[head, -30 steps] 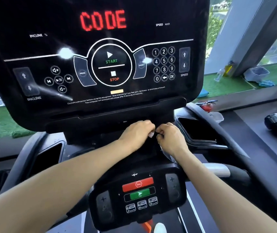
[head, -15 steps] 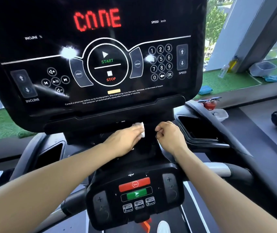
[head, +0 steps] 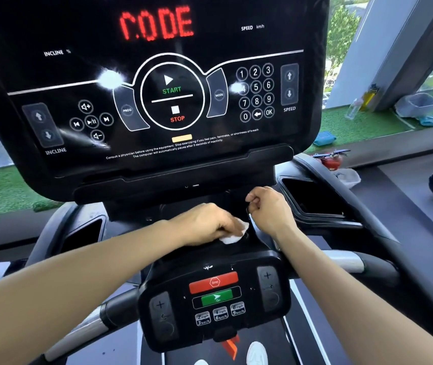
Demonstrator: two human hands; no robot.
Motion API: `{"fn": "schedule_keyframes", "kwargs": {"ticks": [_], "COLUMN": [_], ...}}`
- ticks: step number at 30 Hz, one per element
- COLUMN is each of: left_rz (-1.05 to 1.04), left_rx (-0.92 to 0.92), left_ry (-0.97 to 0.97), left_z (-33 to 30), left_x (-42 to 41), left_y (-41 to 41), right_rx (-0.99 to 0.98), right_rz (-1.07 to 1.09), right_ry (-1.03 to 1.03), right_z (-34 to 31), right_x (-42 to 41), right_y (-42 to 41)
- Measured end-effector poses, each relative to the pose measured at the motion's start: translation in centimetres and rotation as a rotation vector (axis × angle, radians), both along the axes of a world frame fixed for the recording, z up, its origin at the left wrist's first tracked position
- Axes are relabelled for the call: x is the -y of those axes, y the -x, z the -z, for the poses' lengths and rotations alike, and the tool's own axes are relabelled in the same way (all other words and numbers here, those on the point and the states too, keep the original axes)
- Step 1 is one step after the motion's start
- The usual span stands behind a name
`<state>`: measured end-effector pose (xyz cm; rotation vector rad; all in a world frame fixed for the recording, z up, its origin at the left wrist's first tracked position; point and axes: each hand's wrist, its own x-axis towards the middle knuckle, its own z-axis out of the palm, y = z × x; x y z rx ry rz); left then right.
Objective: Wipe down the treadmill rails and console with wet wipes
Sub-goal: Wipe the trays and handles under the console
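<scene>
White wet wipe [head: 232, 234] pressed flat under the fingers of the left hand [head: 204, 223], on the black ledge between the big console [head: 157, 88] above and the small control pod [head: 215, 299] below. Seen from the head camera, looking forward and down.

Left hand at centre of view, fingers curled down over the wipe and holding it against the plastic; only the wipe's edge peeks out at the hand's 3 o'clock side. Right hand [head: 268, 206] just beside, at 2 o'clock from the left, fingers curled in toward the thumb; whether anything small is pinched there, cannot tell. No wipe visible in it.

Console panel filling the upper half: red lettering at 12 o'clock, round start and stop pad in the middle, number keys at 2 o'clock, incline keys at 9 o'clock. Streaks and glare spots across the glossy face. Handrail [head: 347, 262] running out at 3 o'clock from the pod, silver grip section showing.

Likely step in hand: wiping the recess under the console. Key relation for the coming move: wipe sits directly beneath the left hand, so that hand is the one placed to sweep; ledge runs from 9 to 3 o'clock, so strokes along that line would cover it, with the console face lying straight up at 12 o'clock.
</scene>
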<state>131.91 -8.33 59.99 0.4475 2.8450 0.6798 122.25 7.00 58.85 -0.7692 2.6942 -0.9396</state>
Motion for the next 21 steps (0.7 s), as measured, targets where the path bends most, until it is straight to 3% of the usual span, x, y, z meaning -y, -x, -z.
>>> {"fn": "schedule_keyframes", "kwargs": {"ticks": [4, 7, 12, 17, 21], "left_rz": [0.107, 0.132, 0.057, -0.094, -0.071], "left_rx": [0.145, 0.152, -0.101, -0.208, -0.297], "left_ry": [0.021, 0.016, 0.040, 0.043, 0.136], "left_z": [-0.5, -0.8, 0.8, 1.6, 2.3], "left_x": [1.3, 2.4, 1.6, 1.1, 3.9], "left_y": [-1.2, -1.6, -0.7, -1.1, -4.4], "right_rx": [0.002, 0.021, 0.025, -0.059, -0.069], "right_rz": [-0.012, -0.003, -0.009, -0.039, -0.140], "right_ry": [-0.019, -0.015, -0.009, 0.037, 0.076], "right_z": [0.1, 0.1, 0.1, -0.2, -0.4], "right_x": [0.0, -0.1, -0.1, -0.1, 0.4], "right_y": [0.0, 0.0, 0.1, -0.4, -0.7]}}
